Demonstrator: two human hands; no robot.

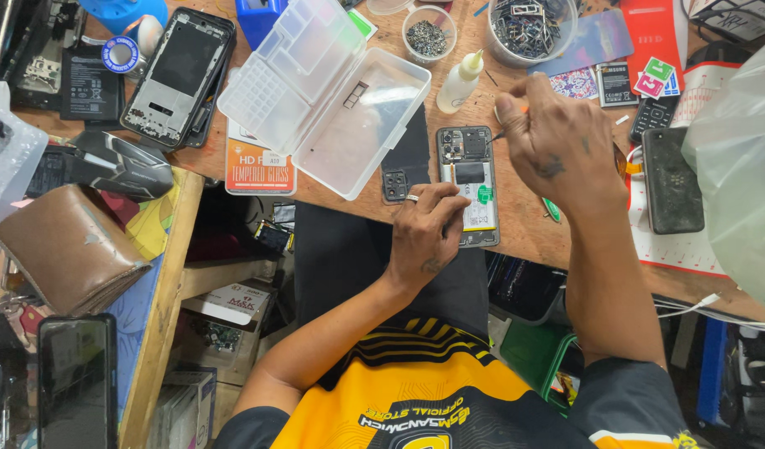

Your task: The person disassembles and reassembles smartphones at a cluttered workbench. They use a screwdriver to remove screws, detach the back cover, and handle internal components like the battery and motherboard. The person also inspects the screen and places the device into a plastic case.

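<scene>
I see the opened phone (469, 186) lying flat near the near edge of the wooden workbench (528, 237), its back cover off and its insides showing: camera block at the far end, a dark part and a pale battery area below it. My left hand (426, 235) rests on the phone's left edge, fingers curled down and pressing to steady it; a ring shows on one finger. My right hand (559, 141) hovers just right of the phone's far end, closed around a thin tool (503, 133) whose tip points toward the top right corner of the phone. I cannot tell whether the tip touches the phone.

Just left of the phone lies a dark back cover (404, 162) with its camera cut-out, apart from the body. From this I judge the opening up is done and the work inside is under way; the cover is not yet back on.

Further off sit a clear plastic box (332, 91) with its lid open, a small squeeze bottle (460, 81), a tub of small screws (429, 35), and another stripped phone frame (178, 75) at the far left.
</scene>
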